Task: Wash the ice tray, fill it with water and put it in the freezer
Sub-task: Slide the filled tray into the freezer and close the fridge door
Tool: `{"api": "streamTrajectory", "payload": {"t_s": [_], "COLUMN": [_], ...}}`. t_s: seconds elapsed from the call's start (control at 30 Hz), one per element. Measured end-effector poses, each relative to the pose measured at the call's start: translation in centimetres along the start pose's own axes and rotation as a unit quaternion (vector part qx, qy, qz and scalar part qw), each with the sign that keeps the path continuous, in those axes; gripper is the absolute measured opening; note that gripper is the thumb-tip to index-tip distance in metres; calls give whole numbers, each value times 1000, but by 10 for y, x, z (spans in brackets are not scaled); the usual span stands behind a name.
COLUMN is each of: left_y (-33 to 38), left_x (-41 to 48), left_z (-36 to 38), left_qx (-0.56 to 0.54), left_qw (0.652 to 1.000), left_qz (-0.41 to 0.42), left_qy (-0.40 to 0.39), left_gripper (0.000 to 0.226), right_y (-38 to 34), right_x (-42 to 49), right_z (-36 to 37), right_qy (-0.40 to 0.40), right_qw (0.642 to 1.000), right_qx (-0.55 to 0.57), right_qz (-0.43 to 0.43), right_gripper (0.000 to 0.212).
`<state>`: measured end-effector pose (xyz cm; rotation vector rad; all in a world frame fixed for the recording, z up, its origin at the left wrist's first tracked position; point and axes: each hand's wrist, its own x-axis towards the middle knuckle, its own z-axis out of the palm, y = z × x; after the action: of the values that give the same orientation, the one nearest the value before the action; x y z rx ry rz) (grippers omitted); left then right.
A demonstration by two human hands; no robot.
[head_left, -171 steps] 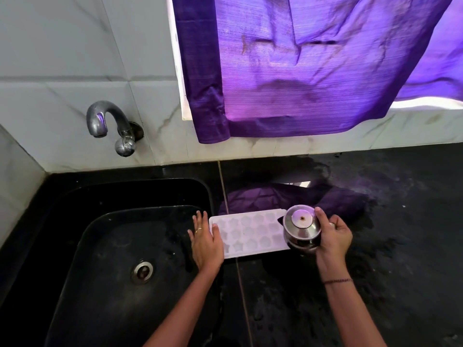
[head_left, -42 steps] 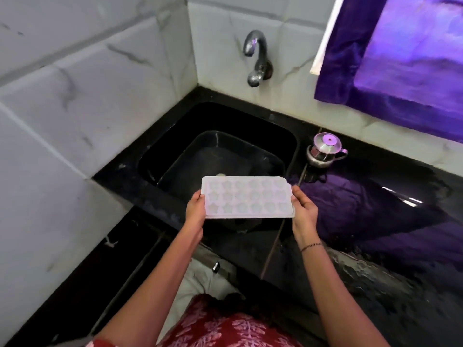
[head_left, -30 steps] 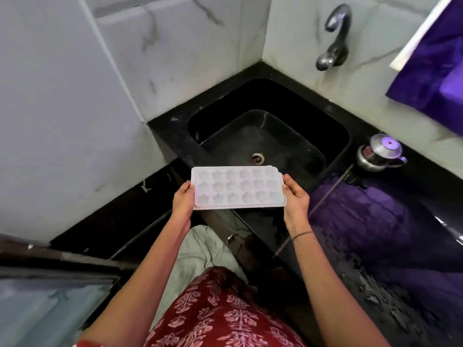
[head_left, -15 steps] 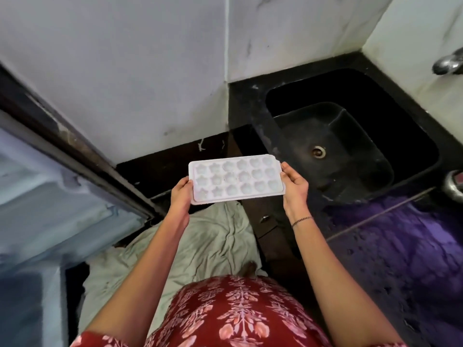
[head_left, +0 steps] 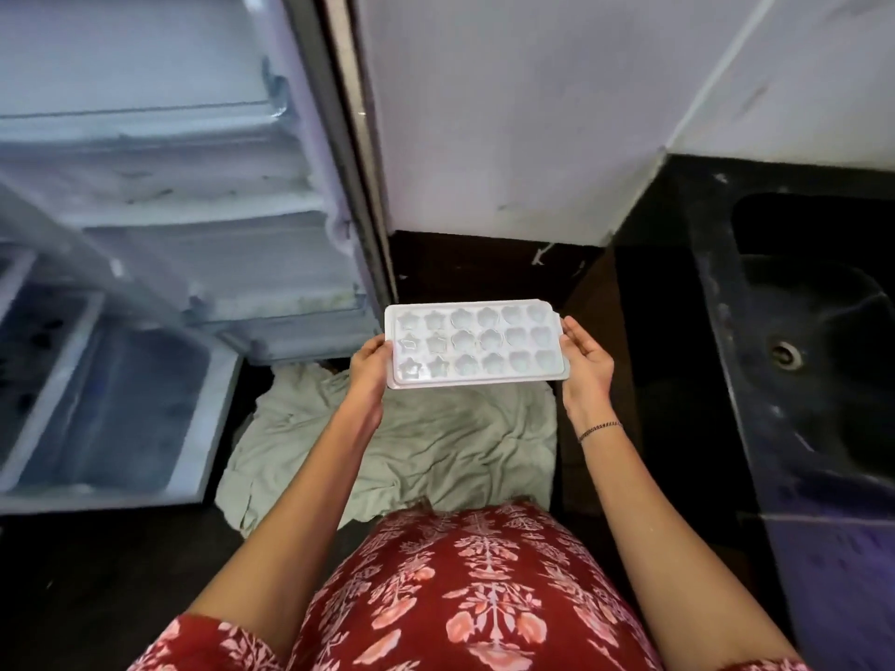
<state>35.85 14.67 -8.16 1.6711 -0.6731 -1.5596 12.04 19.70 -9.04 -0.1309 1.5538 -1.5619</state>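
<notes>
A white ice tray (head_left: 477, 345) with star and round moulds is held level in front of me, above the floor. My left hand (head_left: 370, 364) grips its left short edge and my right hand (head_left: 587, 361) grips its right short edge. Whether the moulds hold water I cannot tell. To the left stands the open fridge (head_left: 193, 196), its shelves and a door bin (head_left: 121, 404) showing; the tray is just right of its lower shelf.
A pale green cloth (head_left: 416, 443) lies crumpled on the dark floor under the tray. The black sink (head_left: 818, 341) and counter are at the right edge. A white wall panel (head_left: 508, 113) rises behind the tray.
I have turned left from the sink with the tray in both hands. The open fridge has come into view on the left, and the sink has slid to the right edge.
</notes>
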Motion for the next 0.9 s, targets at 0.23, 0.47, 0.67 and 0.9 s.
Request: {"api": "streamTrajectory", "payload": {"t_s": [0.23,0.47,0.67,0.9], "left_y": [-15,-31,-40,-33], "left_x": [-8,-23,-26,-14], "left_z": [-82,-136,-164,-184], "left_qx": [-47,-122,-175,-228], "left_qw": [995,970,928,868], "left_qz": [12,22,-2,-21], "left_qy": [85,207,329,440], "left_gripper": [15,15,23,22], "right_y": [40,72,93,112], "right_x": [-17,-31,-34,-37], "right_z": [63,126,188,277], "right_qy": [-100,-199,-289,-379], "right_qw": [994,974,944,900], "right_qx": [-51,-93,-139,-186], "right_qz": [16,51,73,108], "right_gripper": [35,35,34,33]}}
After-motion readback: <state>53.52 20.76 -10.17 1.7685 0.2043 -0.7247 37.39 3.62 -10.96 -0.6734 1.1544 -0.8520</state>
